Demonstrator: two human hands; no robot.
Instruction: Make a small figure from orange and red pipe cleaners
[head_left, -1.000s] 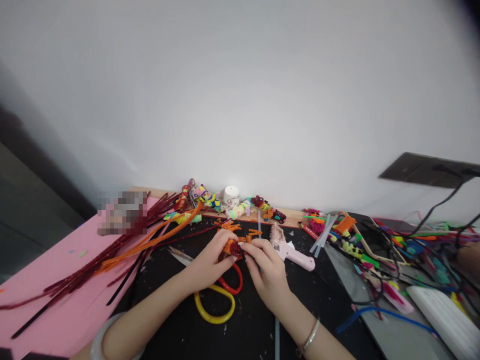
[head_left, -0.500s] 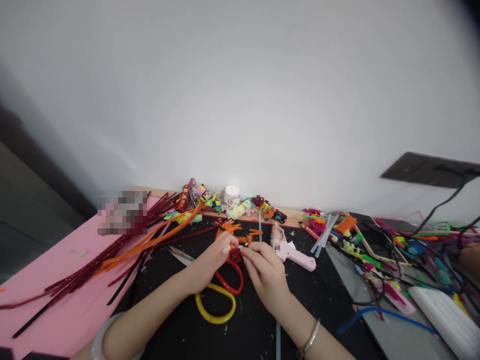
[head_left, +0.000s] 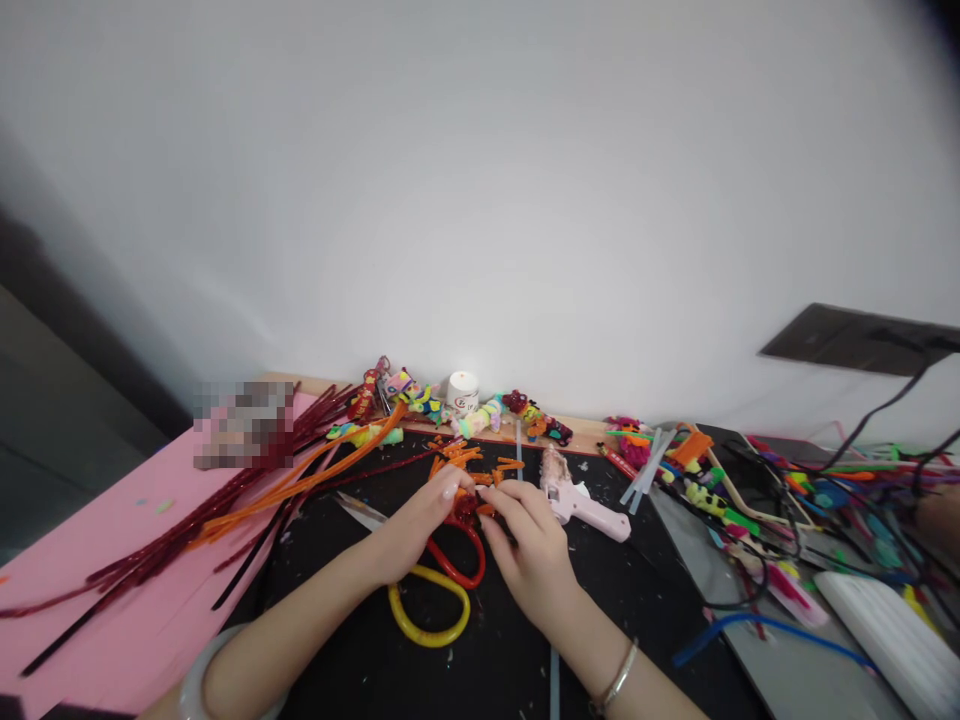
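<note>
1. A small red fuzzy piece (head_left: pixel 466 505) is between the two hands, above the black mat (head_left: pixel 510 660), partly hidden by fingers.
2. The left hand (head_left: pixel 420 527) grips it with bent fingers.
3. The right hand (head_left: pixel 534 540) pinches at its other side, thumb and fingertips close together.
4. Scissors (head_left: pixel 441 575) lie just below, their handles red and yellow.
5. Orange scraps (head_left: pixel 459 456) lie just beyond the hands.
6. A pink glue gun (head_left: pixel 598 515) rests near the right hand.
7. A white cup (head_left: pixel 463 392) stands by the wall.

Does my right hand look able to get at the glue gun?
Probably yes: the glue gun lies just beside your right hand with nothing visible between them, though that hand seems busy at the red piece.
</note>
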